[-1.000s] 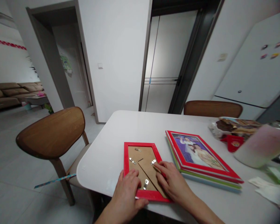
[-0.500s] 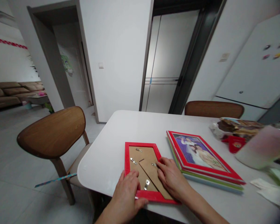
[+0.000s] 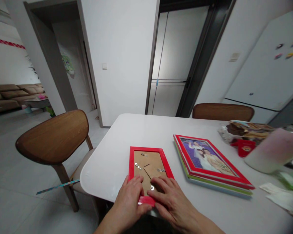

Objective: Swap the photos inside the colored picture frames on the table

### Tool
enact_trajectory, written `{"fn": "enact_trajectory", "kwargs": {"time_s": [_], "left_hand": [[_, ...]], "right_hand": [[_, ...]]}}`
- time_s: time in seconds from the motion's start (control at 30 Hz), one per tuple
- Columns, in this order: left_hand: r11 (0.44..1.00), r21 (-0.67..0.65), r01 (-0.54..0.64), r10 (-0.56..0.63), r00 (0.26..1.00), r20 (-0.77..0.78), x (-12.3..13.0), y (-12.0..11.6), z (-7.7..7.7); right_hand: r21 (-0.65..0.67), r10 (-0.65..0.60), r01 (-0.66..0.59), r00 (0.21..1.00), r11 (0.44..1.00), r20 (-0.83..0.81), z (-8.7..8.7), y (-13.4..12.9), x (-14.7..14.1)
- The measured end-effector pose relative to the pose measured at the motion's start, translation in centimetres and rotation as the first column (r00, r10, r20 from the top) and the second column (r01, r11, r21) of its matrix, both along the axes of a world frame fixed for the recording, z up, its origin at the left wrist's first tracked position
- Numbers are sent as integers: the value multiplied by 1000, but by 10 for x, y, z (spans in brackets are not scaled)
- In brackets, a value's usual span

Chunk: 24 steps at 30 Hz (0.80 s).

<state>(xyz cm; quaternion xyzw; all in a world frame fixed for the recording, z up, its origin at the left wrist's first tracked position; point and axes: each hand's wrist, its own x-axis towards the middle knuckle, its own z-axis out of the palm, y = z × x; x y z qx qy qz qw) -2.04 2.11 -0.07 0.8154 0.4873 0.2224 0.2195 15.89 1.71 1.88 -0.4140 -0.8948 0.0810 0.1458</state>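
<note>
A red picture frame (image 3: 132,159) lies face down at the table's near edge, with its brown backing board (image 3: 150,159) showing. Small metal clips sit along the board's sides, and a thin stand line is cut in its middle. My left hand (image 3: 129,198) grips the near left corner, fingers on top and thumb against the front edge. My right hand (image 3: 172,200) is closed over the near right part, its fingertips at the near metal clip (image 3: 152,188) and its thumb by the front edge. The near right corner is hidden under it.
To the right lies a stack of picture frames (image 3: 234,175), a photo in the top red one. Beyond it are a pinkish bottle (image 3: 271,151), a red packet (image 3: 245,148), plastic bags (image 3: 251,131) and tissue (image 3: 278,195). Wooden chairs (image 3: 56,138) stand left and behind.
My right hand has moved from the right-side clip toward me, to the near clip. The right-side clip now shows uncovered. My left hand stays at the near left corner.
</note>
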Motion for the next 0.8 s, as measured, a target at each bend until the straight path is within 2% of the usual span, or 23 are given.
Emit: {"fn": "enact_trajectory", "kwargs": {"time_s": [0.23,0.4,0.53,0.7,0.8], "left_hand": [[1000,-19,-5,5,1000,7,-1,-1,2],[999,-42,11,-12,1000,-12,-2,-3,5],[998,-64,10,-12,999,-37,-4,-5,8],[997,-73,24,-28,998,-54,-5,-4,11],[998,-67,15,-18,999,-44,-5,-3,11]], "right_hand": [[-42,-5,3,999,999,-37,0,4,0],[-29,-106,104,991,994,-80,-5,35,-16],[-1,-139,139,990,990,-2,-9,61,-37],[6,-58,58,994,998,94,-10,63,-45],[-26,-26,27,999,999,40,-11,62,-42]]}}
